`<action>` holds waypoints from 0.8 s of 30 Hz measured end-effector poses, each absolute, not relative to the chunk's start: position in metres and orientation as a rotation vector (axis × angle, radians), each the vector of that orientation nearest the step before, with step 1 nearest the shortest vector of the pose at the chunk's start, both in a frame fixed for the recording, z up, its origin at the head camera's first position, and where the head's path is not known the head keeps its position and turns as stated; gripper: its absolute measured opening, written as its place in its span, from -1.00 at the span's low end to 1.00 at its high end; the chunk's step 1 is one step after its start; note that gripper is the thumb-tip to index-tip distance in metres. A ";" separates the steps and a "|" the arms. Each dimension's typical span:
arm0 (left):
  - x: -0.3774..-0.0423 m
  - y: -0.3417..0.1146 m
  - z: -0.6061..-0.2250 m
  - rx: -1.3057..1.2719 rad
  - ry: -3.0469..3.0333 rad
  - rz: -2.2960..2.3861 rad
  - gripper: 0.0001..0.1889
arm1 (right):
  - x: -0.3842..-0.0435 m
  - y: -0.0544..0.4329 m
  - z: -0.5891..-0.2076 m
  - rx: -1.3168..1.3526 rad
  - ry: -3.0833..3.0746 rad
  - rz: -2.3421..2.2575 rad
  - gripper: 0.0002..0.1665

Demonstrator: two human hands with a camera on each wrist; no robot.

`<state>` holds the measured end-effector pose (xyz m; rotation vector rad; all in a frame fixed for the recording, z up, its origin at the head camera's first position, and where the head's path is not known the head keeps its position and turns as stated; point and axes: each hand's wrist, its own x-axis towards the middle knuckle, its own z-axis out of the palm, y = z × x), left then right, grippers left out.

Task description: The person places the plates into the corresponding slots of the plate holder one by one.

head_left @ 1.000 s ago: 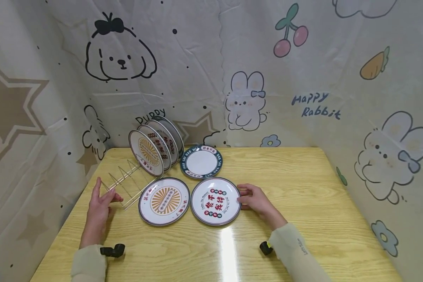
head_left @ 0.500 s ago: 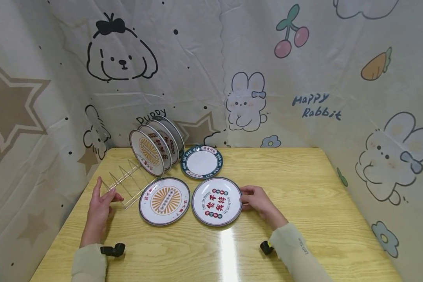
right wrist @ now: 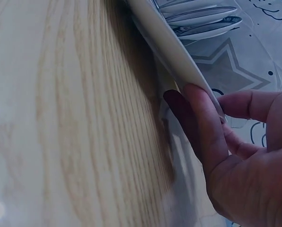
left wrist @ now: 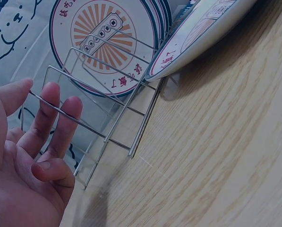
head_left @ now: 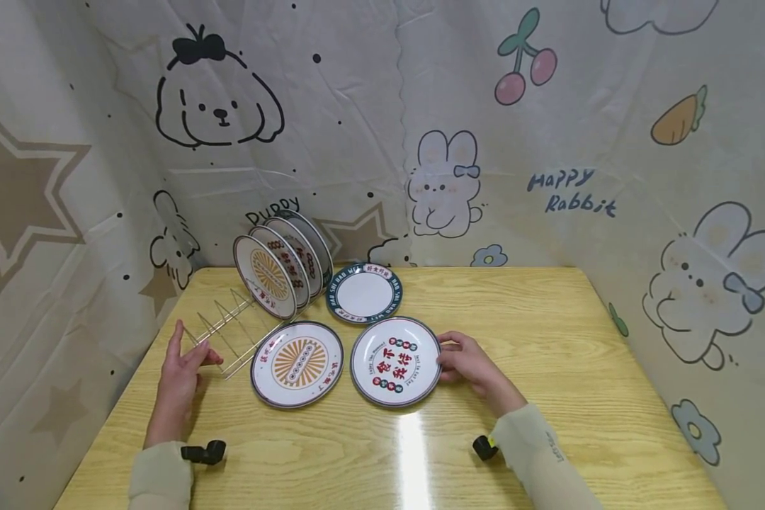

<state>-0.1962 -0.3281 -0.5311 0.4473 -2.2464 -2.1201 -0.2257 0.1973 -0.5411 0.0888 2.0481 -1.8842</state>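
Note:
My right hand [head_left: 468, 363] pinches the right rim of a white plate [head_left: 395, 363] with red characters. In the right wrist view, that plate [right wrist: 176, 54] appears edge-on and slanted, with fingers on both its faces. At the left, my left hand [head_left: 181, 368] holds the near end of a wire plate rack [head_left: 219, 327]; the left wrist view has fingertips on both sides of the end wire [left wrist: 67, 113]. Several plates [head_left: 264, 276] stand upright in the rack's far slots. Beside the rack lies a plate with an orange sunburst [head_left: 297, 363].
Behind the two front plates lies a green-rimmed plate [head_left: 365, 292]. Everything stands on a wood-grain table [head_left: 516, 312]. A printed curtain [head_left: 357, 106] hangs along the back and both sides.
The plate in my right hand has shifted slightly right and turned a little, opening a gap from the sunburst plate. My left hand and the rack stay in place.

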 end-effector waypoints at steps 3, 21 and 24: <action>-0.197 -0.328 -0.533 0.453 -2.246 -2.112 -0.16 | -0.225 0.199 -0.541 0.085 2.023 -1.896 -0.39; -0.197 -0.327 -0.532 0.448 -2.262 -2.083 -0.17 | -0.219 0.206 -0.544 0.092 1.849 -2.008 -0.38; -0.196 -0.327 -0.532 0.412 -2.238 -2.092 -0.16 | -0.217 0.206 -0.543 0.044 1.781 -2.052 -0.37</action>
